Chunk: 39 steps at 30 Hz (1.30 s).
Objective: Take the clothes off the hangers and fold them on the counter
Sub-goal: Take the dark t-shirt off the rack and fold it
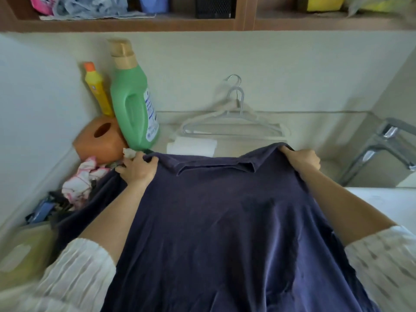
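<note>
- Left hand [137,168]: fingers curled, gripping the left shoulder of the shirt [225,233]; fingertips hidden in the cloth.
- Right hand [302,159]: gripping the right shoulder; thumb on top, other fingers hidden beneath.
- Shirt: dark navy, collar uppermost, held spread between both hands and off any hanger; lower hem cut off by the frame edge; contact with the counter [236,146] cannot be determined.
- Hangers [234,122]: pale, stacked behind the shirt, hooks leaning on the wall; exact count unclear.
- White folded item [191,146]: on the counter below the hangers, near edge hidden by the shirt.
- Green bottle [132,104], yellow bottle [98,91], orange box [101,138]: grouped in the left corner.
- Pink-white cloth [81,179]: crumpled, left of the shirt; dark objects beside it indistinct.
- Tap [382,143]: right edge, blurred.
- Shelf [135,24]: above; contents cropped.
</note>
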Each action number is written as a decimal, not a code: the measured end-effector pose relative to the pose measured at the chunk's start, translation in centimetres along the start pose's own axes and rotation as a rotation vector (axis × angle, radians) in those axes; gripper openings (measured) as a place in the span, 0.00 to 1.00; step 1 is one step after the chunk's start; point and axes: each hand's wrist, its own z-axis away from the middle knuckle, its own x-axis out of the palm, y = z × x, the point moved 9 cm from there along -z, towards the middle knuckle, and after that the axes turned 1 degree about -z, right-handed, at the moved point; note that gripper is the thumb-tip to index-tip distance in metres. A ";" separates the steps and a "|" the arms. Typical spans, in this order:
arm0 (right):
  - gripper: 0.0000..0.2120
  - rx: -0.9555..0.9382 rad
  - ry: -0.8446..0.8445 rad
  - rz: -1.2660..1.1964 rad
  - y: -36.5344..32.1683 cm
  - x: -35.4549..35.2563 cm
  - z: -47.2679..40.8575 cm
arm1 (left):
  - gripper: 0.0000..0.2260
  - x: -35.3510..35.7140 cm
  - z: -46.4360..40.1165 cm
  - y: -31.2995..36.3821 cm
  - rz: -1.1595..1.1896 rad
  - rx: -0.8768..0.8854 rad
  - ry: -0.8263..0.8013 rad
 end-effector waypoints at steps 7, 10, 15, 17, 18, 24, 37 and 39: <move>0.29 -0.156 0.026 0.253 -2.4 1.2 -0.3 | 0.20 -1.1 -0.4 0.6 0.093 -0.017 0.127; 0.26 -0.564 -0.069 0.388 -5.7 4.1 1.2 | 0.12 -2.7 0.6 4.5 0.142 0.395 0.270; 0.09 -0.679 -0.262 0.478 -6.7 7.8 2.4 | 0.09 -1.6 -0.2 5.8 0.165 0.486 0.110; 0.17 -0.561 -0.190 0.316 -7.4 6.6 1.5 | 0.15 -1.0 -0.6 5.3 0.142 0.437 0.076; 0.20 -0.538 -0.138 0.262 -8.0 5.8 1.2 | 0.17 -1.1 -0.8 5.1 0.128 0.402 0.094; 0.19 -0.450 0.027 0.287 -9.1 6.7 0.1 | 0.25 0.1 -2.6 4.6 -0.099 0.140 0.024; 0.23 -0.706 -0.178 0.326 -10.4 8.8 6.8 | 0.19 -2.4 3.6 8.2 0.017 0.465 0.025; 0.17 -0.789 -0.311 0.278 -10.3 8.8 10.5 | 0.13 -3.9 6.7 8.1 0.202 0.542 -0.065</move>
